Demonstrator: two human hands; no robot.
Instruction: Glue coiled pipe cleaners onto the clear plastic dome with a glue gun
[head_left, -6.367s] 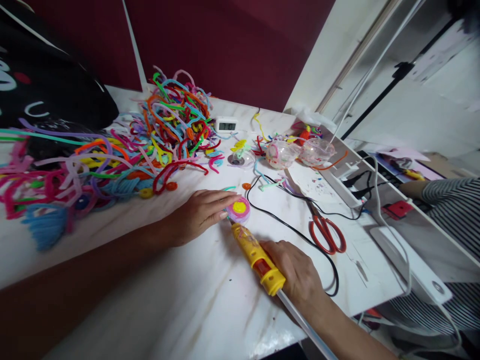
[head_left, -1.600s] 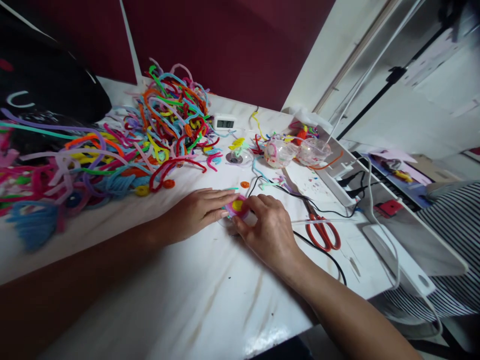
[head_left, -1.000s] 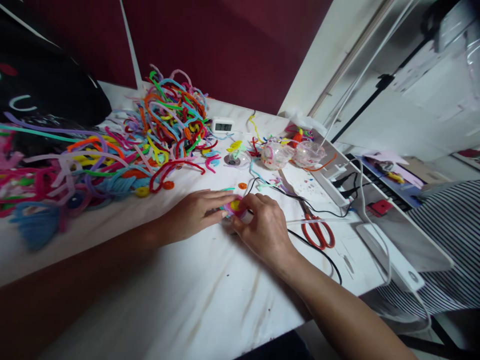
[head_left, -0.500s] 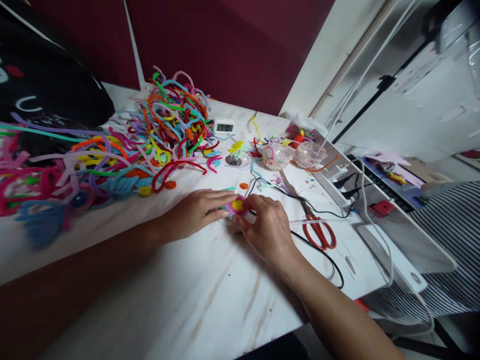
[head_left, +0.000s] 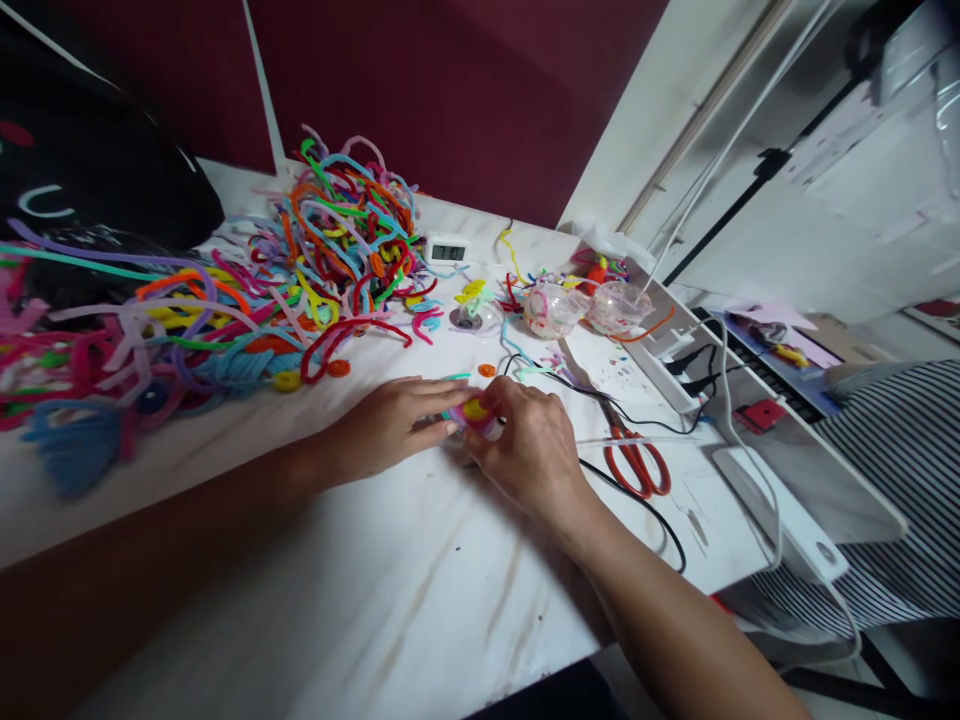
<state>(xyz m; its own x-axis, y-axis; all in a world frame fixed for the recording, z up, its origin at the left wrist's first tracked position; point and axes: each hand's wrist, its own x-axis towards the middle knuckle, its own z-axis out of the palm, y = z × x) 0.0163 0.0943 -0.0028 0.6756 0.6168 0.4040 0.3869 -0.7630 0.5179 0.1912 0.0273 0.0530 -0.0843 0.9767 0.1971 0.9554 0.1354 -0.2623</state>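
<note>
A small round coil point(head_left: 474, 411) of pipe cleaner, yellow in the middle with pink and purple rings, lies on the white marbled table point(head_left: 420, 590). My left hand point(head_left: 394, 425) lies flat beside it, fingertips pressed against its left edge. My right hand point(head_left: 529, 455) curls over it from the right, thumb and fingers pinching its rim. Part of the coil is hidden under my right fingers.
A big heap of coloured pipe cleaners point(head_left: 225, 290) fills the left and back. Red-handled scissors point(head_left: 637, 465), a black cable point(head_left: 645, 505), a clear glue stick point(head_left: 637, 440), a small digital clock point(head_left: 448, 250) and clear plastic bowls point(head_left: 585, 305) lie to the right. A person in stripes point(head_left: 900, 480) sits at the right.
The yellow glue gun held 6.4 s ago is gone from my right hand, which moved up onto the coil. In the last second both hands barely shifted.
</note>
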